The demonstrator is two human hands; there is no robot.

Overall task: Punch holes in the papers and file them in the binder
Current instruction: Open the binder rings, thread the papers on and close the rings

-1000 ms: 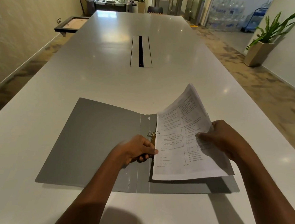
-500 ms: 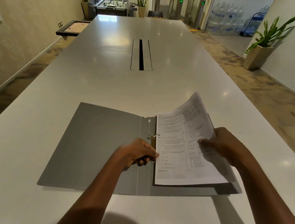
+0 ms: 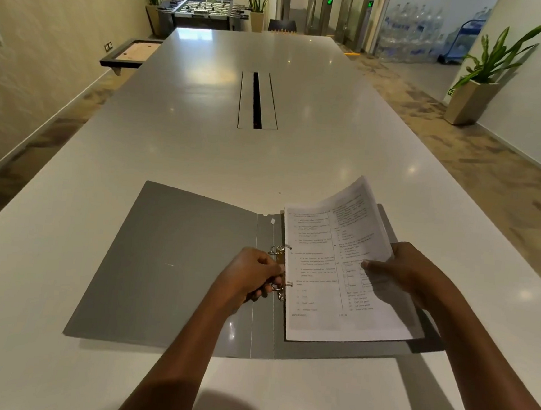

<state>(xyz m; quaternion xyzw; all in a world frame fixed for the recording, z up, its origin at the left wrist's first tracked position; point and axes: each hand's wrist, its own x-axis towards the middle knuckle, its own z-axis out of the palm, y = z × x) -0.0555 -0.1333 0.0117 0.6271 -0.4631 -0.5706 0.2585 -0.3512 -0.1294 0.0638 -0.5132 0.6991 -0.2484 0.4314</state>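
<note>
A grey binder lies open flat on the white table. Its metal ring mechanism stands by the spine. A stack of printed papers rests on the binder's right half, its left edge at the rings and its far right corner curled up. My left hand is closed on the ring mechanism, fingers pinching the lower ring. My right hand grips the papers' right edge, thumb on top of the sheet.
A cable slot runs down the table's middle. Beyond the far end stand a foosball table and potted plants. A framed board sits on a low stand at the left wall. Water bottles are stacked at the back right.
The raised right side of the papers has come down flatter onto the binder. My left hand stays on the rings. The view has tilted slightly downward.
</note>
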